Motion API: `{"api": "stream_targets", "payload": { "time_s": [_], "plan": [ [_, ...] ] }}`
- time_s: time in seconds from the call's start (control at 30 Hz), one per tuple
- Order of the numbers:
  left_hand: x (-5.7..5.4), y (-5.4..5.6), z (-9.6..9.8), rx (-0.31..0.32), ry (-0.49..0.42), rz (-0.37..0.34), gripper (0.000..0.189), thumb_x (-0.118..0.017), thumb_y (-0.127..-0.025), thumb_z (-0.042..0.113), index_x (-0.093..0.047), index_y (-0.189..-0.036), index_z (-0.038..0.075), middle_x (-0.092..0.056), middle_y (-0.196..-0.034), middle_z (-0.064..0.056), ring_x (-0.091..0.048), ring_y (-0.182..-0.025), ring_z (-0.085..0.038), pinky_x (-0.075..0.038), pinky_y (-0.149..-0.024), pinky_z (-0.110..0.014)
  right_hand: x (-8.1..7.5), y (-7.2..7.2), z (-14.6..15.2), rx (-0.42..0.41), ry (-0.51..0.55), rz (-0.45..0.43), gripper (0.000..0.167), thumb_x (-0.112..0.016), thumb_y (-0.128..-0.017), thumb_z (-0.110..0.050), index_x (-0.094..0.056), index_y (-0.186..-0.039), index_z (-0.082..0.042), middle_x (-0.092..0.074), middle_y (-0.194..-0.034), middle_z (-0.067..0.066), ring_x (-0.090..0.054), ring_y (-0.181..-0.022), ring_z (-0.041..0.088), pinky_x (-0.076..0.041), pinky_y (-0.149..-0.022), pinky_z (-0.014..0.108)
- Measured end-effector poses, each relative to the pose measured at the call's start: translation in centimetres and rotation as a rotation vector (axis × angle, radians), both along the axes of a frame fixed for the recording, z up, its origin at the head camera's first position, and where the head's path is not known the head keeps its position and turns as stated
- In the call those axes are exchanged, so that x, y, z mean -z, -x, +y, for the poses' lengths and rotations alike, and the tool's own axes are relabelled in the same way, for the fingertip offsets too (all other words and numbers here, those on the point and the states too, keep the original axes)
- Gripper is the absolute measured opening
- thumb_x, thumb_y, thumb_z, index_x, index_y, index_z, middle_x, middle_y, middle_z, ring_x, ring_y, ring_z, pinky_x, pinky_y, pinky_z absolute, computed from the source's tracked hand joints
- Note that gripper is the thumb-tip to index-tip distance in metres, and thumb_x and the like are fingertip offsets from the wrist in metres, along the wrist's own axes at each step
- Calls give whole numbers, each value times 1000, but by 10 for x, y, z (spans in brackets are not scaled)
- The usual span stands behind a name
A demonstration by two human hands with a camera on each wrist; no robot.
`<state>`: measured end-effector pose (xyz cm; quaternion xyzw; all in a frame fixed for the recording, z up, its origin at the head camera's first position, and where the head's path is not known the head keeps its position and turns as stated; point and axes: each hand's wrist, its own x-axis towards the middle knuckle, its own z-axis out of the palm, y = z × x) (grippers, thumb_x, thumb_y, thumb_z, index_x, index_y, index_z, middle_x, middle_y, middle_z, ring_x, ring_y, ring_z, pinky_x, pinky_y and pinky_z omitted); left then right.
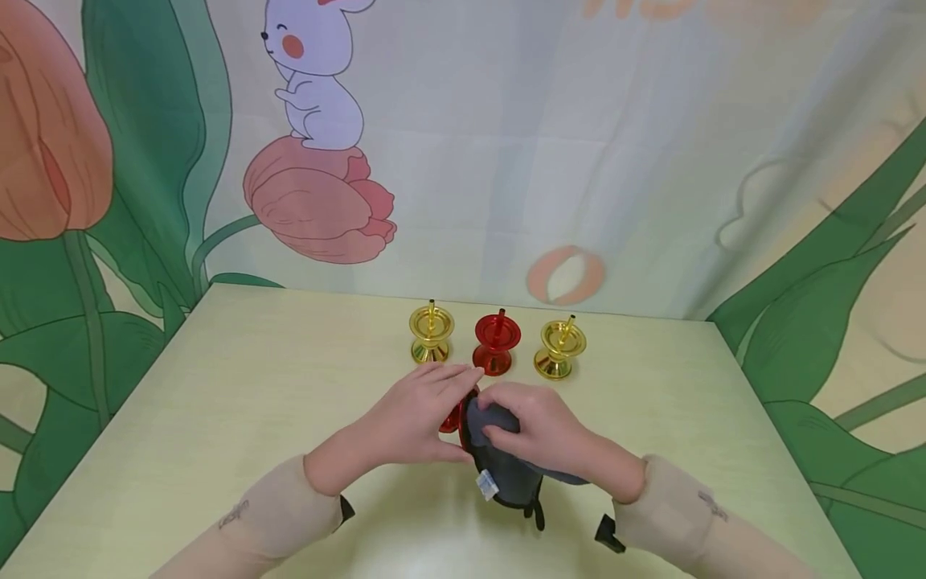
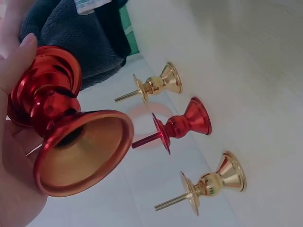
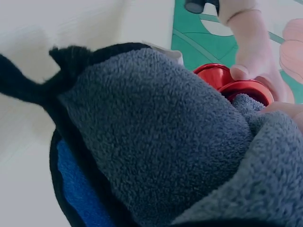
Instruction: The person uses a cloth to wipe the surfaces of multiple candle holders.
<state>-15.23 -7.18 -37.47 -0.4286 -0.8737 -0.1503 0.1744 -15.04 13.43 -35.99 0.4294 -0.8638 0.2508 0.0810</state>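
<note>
The person's left hand grips a shiny red, waisted candle holder with a metallic finish, held tilted onto its side above the pale yellow-green tabletop. The left thumb lies along one side of the holder and the fingers curl round the other, so its narrow middle sits between them. The hollow base, gold-toned inside, faces the left wrist camera; the dish end points toward the right hand.

That hand pinches a thick grey plush cloth with black edging, its thumb and fingers clamped on a bunched fold. The fold meets the mouth of the red dish, right beside the left fingertips; how far it reaches inside is hidden. The rest of the cloth hangs below the right hand, with a small white label near its edge and a blue part showing behind.

Just beyond the hands, three similar holders stand upright in a row: a shiny gold one, a shiny red one and a second gold one, each with a thin upright tube in its dish.
</note>
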Motion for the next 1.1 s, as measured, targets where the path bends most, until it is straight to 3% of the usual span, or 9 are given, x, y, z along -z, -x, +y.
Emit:
{"api": "stream_targets", "payload": {
  "time_s": [0.1, 0.17, 0.3, 0.37, 0.47, 0.7, 0.83, 0.93, 1.1],
  "plan": [
    [2, 3, 2, 23, -45, -7, 87, -77, -57, 48, -46, -125, 3, -55, -121, -6, -49, -113, -18, -37, -99, -33, 2, 3, -2, 4, 6, 8, 20, -65, -76, -15, -57, -94, -9, -64, -90, 1, -58, -78, 9, -50, -68, 22],
    [6, 5, 2, 12, -51, 82, 84, -78, -58, 46, -47, -123, 3, -56, -120, -7, -50, -113, -19, -38, -98, -34, 4, 7, -3, 29, 33, -41, 20, -65, -76, -14, -57, -94, -10, -63, -89, 1, -56, -76, 9, -49, -66, 21],
    [15, 8, 4, -40, -18, 331, 83, -78, -59, 44, -48, -123, 1, -56, -121, -10, -50, -115, -21, -38, -99, -36, 8, 14, -5, 104, 117, -193, 18, -64, -77, -12, -56, -94, -12, -62, -88, -1, -52, -75, 10, -45, -64, 20],
    [19, 10, 4, -63, -4, 397, 84, -78, -59, 45, -48, -124, 1, -54, -123, -10, -49, -116, -22, -38, -99, -37, 10, 18, -6, 130, 147, -250, 18, -64, -78, -12, -56, -94, -13, -61, -89, -1, -51, -76, 10, -44, -64, 21],
    [21, 13, 2, -70, 13, 327, 90, -76, -59, 49, -43, -128, 2, -50, -129, -9, -45, -120, -22, -36, -100, -38, 12, 21, -5, 143, 146, -272, 19, -63, -78, -13, -57, -96, -14, -62, -91, -1, -52, -79, 11, -44, -67, 22],
    [13, 22, -1, -82, 28, -128, 90, -70, -65, 54, -37, -134, 7, -46, -132, -4, -46, -118, -20, -39, -97, -37, 20, 27, -3, 96, 51, -141, 19, -65, -78, -15, -57, -95, -13, -62, -89, -2, -54, -73, 10, -46, -63, 20],
    [13, 26, 1, -89, 7, -280, 86, -73, -64, 49, -40, -132, 8, -51, -126, -2, -52, -109, -16, -46, -88, -30, 25, 31, -2, 67, 15, -83, 20, -65, -78, -16, -57, -96, -11, -63, -91, 0, -55, -75, 10, -48, -66, 21],
    [18, 26, 3, -112, -35, -285, 85, -76, -62, 44, -41, -131, 7, -51, -127, -3, -51, -110, -16, -47, -86, -29, 27, 34, -3, 77, 45, -132, 19, -64, -78, -15, -57, -96, -11, -63, -91, 1, -54, -76, 12, -48, -66, 22],
    [32, 25, 7, -147, -66, -32, 84, -78, -61, 39, -43, -128, 4, -50, -127, -8, -49, -116, -19, -44, -92, -30, 32, 42, -5, 165, 134, -273, 19, -63, -79, -14, -56, -96, -13, -61, -91, 1, -52, -77, 13, -46, -68, 23]
  ]
}}
